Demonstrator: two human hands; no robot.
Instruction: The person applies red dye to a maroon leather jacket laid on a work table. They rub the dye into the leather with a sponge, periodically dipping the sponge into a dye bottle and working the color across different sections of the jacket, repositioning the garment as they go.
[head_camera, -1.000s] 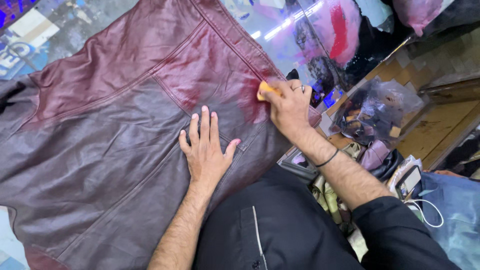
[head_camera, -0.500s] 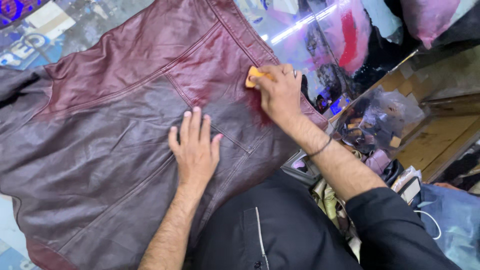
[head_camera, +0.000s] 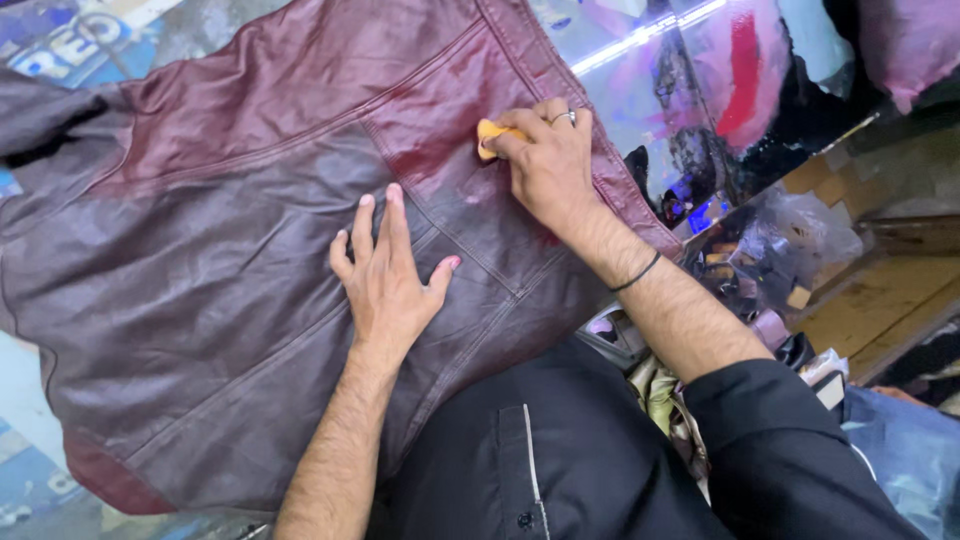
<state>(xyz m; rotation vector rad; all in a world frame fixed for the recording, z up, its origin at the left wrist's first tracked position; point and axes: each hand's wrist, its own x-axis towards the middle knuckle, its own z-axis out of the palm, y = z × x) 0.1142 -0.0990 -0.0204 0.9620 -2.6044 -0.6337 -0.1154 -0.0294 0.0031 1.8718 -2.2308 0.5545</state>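
A small orange sponge is gripped in the closed fingers of the right hand and pressed onto the spread dark maroon leather jacket — near its seam. The left hand is laid flat on the leather, fingers spread, nothing held.

Glass worktop w/ colourful reflections. Right of it: crumpled clear plastic bag. Below the bag, blue fabric.

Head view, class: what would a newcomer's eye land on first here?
A large maroon leather jacket fills the left and centre, spread flat. The right hand presses a small orange sponge onto a redder, glossy patch near the top, while the left hand lies flat, fingers spread, at the centre.
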